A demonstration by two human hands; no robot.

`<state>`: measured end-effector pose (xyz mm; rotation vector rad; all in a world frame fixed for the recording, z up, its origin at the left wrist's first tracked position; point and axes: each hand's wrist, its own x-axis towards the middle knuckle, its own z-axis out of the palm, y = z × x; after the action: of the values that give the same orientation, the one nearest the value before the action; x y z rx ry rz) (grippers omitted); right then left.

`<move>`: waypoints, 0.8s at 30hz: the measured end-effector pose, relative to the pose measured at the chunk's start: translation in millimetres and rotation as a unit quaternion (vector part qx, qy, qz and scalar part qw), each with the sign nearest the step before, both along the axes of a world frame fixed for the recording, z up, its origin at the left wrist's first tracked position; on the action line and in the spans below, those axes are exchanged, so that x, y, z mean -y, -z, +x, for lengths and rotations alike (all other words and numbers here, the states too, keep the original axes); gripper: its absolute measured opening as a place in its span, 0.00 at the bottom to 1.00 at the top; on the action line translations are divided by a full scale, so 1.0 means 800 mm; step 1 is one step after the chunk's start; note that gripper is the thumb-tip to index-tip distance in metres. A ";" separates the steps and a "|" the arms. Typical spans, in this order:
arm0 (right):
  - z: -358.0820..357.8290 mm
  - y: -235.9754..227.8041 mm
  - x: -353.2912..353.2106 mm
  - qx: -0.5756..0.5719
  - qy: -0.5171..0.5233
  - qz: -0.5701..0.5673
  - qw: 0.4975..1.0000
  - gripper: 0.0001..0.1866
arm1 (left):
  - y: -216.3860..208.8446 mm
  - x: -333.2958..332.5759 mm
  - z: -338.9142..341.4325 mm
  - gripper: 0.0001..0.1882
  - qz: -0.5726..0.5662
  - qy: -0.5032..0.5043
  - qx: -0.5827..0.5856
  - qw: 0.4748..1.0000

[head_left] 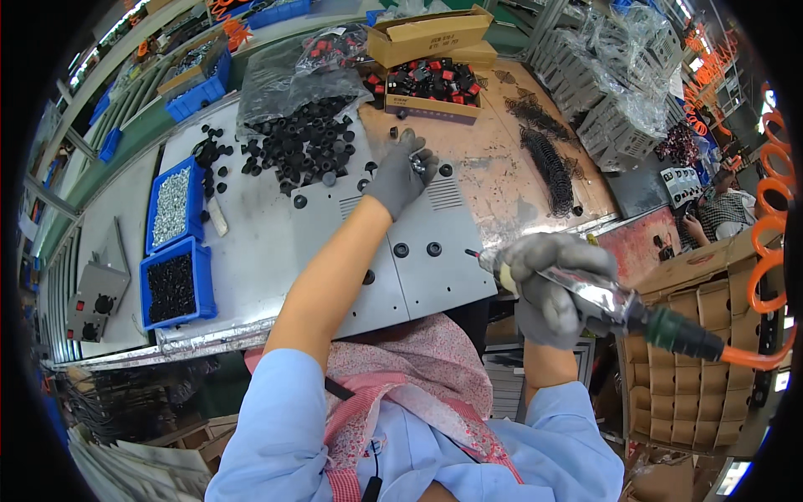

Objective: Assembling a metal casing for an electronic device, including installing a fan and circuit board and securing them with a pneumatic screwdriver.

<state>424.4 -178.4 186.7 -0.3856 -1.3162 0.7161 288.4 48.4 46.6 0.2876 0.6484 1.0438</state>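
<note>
Gloves cover both my hands. My left hand [401,176] reaches far across the grey metal panel [418,251], pinching a small fastener (too tiny to identify). My right hand [556,289] grips a pneumatic screwdriver [577,289], tip pointing left toward the panel's near-right edge.

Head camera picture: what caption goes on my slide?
Grey-gloved left hand pinches small parts above a grey metal panel; gloved right hand grips a silver air screwdriver.

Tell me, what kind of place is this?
Probably a factory assembly bench. A gloved right hand holds an air screwdriver over a grey metal panel, beside blue bins and a heap of black knobs.
</note>
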 end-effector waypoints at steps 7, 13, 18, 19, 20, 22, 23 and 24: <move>-0.010 0.000 0.046 -0.006 0.046 0.045 0.998 0.22 | -0.042 0.183 -0.037 0.21 -0.029 0.100 0.103 0.989; -0.041 0.003 0.066 -0.015 0.012 0.042 0.999 0.18 | -0.031 0.277 -0.077 0.16 0.012 0.143 0.075 0.987; -0.061 0.009 0.069 -0.002 -0.018 0.049 0.999 0.19 | -0.015 0.303 -0.088 0.21 0.112 0.218 0.094 0.965; -0.063 0.012 0.071 0.003 -0.015 0.042 0.999 0.19 | -0.018 0.308 -0.088 0.22 0.109 0.217 0.079 0.967; -0.064 0.015 0.072 0.008 -0.011 0.035 0.999 0.19 | -0.024 0.312 -0.085 0.24 0.105 0.218 0.063 0.968; -0.065 0.015 0.073 0.011 -0.033 0.029 0.999 0.20 | -0.030 0.316 -0.084 0.24 0.092 0.211 0.054 0.972; -0.068 0.016 0.073 0.005 -0.035 0.027 0.999 0.20 | -0.030 0.317 -0.084 0.23 0.081 0.207 0.061 0.973; -0.069 0.016 0.073 0.001 -0.035 0.032 0.999 0.20 | -0.029 0.315 -0.083 0.23 0.072 0.205 0.069 0.974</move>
<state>369.6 -236.4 173.7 -0.2911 -1.3568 0.7305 221.7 -203.9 69.9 0.4503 0.3659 0.7051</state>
